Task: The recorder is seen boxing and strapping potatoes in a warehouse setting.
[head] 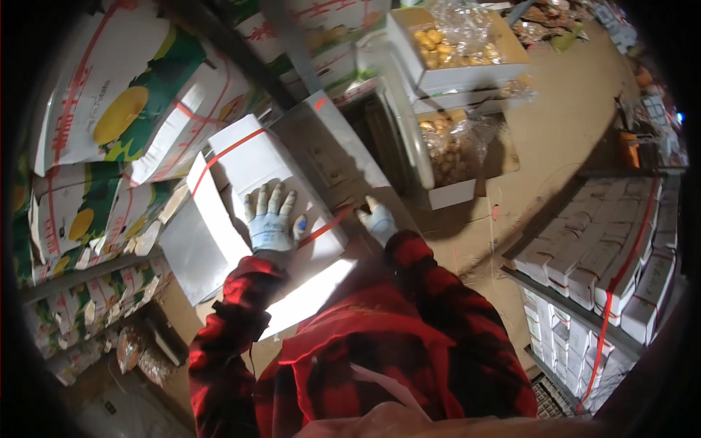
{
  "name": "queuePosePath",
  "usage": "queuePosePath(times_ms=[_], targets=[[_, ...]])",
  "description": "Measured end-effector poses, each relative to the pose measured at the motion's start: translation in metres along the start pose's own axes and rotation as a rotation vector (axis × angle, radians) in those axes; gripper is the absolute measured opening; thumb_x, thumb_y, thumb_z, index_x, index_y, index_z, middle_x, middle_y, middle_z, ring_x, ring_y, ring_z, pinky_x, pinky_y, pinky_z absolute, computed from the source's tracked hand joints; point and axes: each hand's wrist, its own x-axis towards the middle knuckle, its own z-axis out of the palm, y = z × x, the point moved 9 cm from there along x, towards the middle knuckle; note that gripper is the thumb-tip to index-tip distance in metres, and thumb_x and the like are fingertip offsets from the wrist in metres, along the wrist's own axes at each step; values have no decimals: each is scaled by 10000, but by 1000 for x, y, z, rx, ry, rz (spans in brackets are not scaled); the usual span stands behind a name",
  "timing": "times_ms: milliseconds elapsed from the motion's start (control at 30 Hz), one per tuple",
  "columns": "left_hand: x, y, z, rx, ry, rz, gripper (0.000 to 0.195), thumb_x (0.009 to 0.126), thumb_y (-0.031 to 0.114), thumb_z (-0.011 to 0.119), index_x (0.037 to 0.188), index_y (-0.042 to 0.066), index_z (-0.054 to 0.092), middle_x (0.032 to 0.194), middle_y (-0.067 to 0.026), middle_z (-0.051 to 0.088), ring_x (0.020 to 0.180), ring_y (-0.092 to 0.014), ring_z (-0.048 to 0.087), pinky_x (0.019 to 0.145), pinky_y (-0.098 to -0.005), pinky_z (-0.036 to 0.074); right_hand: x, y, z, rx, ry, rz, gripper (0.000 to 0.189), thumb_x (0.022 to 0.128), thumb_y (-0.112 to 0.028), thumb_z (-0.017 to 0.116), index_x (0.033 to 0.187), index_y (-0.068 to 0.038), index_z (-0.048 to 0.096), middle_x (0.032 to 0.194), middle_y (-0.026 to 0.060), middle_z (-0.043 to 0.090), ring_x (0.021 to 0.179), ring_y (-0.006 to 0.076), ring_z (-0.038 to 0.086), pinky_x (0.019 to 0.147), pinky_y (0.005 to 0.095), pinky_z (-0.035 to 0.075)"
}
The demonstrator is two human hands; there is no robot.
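A white cardboard box (285, 180) with red strapping lies before me on a metal bench (197, 246). My left hand (271, 219), in a pale work glove, rests flat on top of the box with its fingers spread. My right hand (379, 219), gloved too, is at the right of the box, its fingertips at the end of the red strap (331, 224); the fingers are bent and seem to pinch the strap. A grey metal surface (334, 159) extends behind and to the right of the box.
Printed potato cartons (118, 104) are stacked at left. Open boxes of potatoes with clear plastic liners (438, 71) stand at upper right. At right, a rack (575, 306) holds many small white boxes (591, 230) with red strapping. Bagged goods (153, 361) lie low at left.
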Motion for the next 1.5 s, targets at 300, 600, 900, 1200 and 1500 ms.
queuePosePath(times_ms=[300,600,900,1200,1500], targets=[[15,-49,-18,-646,162,264,414,931,271,518,1299,80,512,1395,-142,452,1332,-336,356,1129,-468,173,-113,-108,4,168,162,-227,556,852,-252,537,1350,-34,418,1311,210,463,1211,368,433,1032,434,334],[71,-367,122,-465,242,-350,652,953,547,332,1338,39,470,1330,-216,496,1243,-380,445,1043,-404,344,-135,-130,-2,324,536,-434,392,934,-195,534,1291,-45,471,856,67,504,793,214,491,843,374,417],[95,-406,149,-696,212,-290,713,951,574,320,1335,-10,460,1360,-221,469,1282,-354,420,1070,-371,331,-132,-123,15,672,465,-238,313,927,-105,559,1237,-77,524,864,-12,507,763,113,481,735,269,442],[15,-278,85,-387,-158,-476,770,914,637,325,1354,16,441,1331,-243,486,1253,-398,436,1070,-382,321,-161,-41,7,656,506,-111,360,899,-204,619,1220,-61,540,957,35,583,887,135,532,817,285,453],[-149,-219,89,-697,128,-391,563,944,483,427,1182,-8,565,1125,-244,606,1061,-408,563,932,-441,428,-300,-11,-8,712,339,114,440,886,-171,620,1287,-67,472,1105,90,569,1050,165,538,876,303,461]])
